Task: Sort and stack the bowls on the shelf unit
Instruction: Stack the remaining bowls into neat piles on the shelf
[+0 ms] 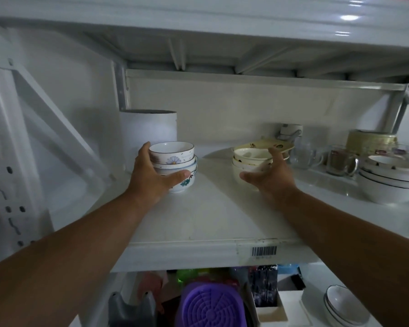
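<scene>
On the white shelf a stack of small flower-patterned bowls stands at the left. My left hand grips this stack, fingers behind it and thumb across the front. To the right stands a stack of cream bowls. My right hand wraps around that stack's right side, fingers over the rim and thumb stretched along the front. A third stack of larger white bowls with dark rims sits at the far right of the shelf.
A white cylindrical container stands behind the flowered stack. Glass mugs, a cream plate and a woven basket crowd the back right. The shelf below holds a purple lid and small white dishes.
</scene>
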